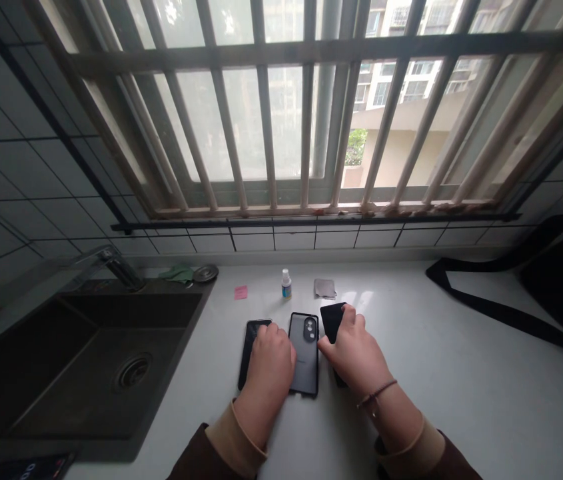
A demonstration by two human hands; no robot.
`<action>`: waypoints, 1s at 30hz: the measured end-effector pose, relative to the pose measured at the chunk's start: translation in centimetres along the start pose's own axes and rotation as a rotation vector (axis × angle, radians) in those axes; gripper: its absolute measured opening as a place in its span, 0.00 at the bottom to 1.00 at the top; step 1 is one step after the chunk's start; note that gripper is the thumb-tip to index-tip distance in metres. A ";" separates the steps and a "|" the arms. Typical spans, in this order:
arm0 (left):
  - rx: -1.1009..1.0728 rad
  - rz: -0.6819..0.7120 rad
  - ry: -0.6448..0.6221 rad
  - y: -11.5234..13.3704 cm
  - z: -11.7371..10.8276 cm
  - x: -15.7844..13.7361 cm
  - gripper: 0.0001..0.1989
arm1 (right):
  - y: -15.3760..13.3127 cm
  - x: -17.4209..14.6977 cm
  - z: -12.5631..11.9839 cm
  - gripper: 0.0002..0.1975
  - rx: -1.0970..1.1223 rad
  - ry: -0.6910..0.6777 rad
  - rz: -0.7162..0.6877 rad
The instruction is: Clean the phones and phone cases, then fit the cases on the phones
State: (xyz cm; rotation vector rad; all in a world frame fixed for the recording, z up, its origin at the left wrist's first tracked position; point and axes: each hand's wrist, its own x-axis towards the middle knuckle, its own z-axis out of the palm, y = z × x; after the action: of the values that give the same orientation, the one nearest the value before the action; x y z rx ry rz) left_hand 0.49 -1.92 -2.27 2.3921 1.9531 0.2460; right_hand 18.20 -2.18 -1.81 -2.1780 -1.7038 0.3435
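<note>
My left hand (271,357) rests over a black-screened phone (248,347) on the white counter, its fingers curled in; whatever they may hold is hidden. A grey phone case (304,360) with a dark rim and a camera cutout lies in the middle, between my hands. To the right of it, my right hand (356,350) grips a dark, flat, phone-like slab (332,317) by its sides, thumb on the left edge and fingers toward the far right. Much of this slab is covered by the hand.
Behind these lie a pink paper square (240,292), a small white-capped bottle (286,285) and a grey cloth (325,289). A sink (161,387) with a faucet (124,267) is at left. A black bag (561,280) with a strap sits right; another phone (21,467) lies lower left.
</note>
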 end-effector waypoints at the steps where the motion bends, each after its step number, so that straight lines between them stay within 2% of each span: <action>1: -0.017 -0.023 0.011 -0.2 0.0 0.1 0.11 | -0.2 -0.1 -0.2 0.35 0.065 0.011 -0.001; 3: -0.107 -0.098 0.028 -0.5 -0.1 0.3 0.12 | -0.7 -0.2 -0.6 0.37 0.226 -0.012 0.000; 5: -0.292 -0.163 0.031 -0.8 -0.5 0.4 0.13 | -1.0 -0.5 -0.9 0.38 0.386 -0.081 0.006; 8: -0.626 -0.138 0.046 -1.0 -0.9 0.4 0.22 | -1.2 -0.7 -0.6 0.39 0.530 -0.155 0.011; 10: -0.799 -0.095 0.037 -1.0 -0.9 0.4 0.26 | -1.2 -0.8 -0.1 0.39 0.556 -0.151 -0.009; 13: -0.966 -0.080 -0.027 -1.0 -0.1 0.5 0.25 | -1.0 -0.9 0.8 0.38 0.531 -0.098 -0.057; 17: -1.138 -0.114 -0.158 -1.0 1.1 0.6 0.21 | -0.8 -0.9 2.0 0.29 0.502 -0.040 -0.091; 20: -1.301 -0.141 -0.250 -1.0 1.5 0.6 0.23 | -0.8 -1.0 2.5 0.25 0.520 0.004 -0.105; 28: -1.628 -0.155 -0.439 0.0 0.5 -0.1 0.34 | -0.9 -1.0 2.4 0.21 0.581 0.089 -0.099; 30: -1.649 -0.179 -0.440 0.0 0.4 -0.1 0.35 | -0.7 -0.7 2.2 0.21 0.618 0.090 -0.095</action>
State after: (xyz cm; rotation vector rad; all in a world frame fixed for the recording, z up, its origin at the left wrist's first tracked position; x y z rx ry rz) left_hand 0.54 -1.98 -2.65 1.0108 0.9148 0.7977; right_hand 16.53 -2.42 -3.55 -1.6316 -1.4027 0.6369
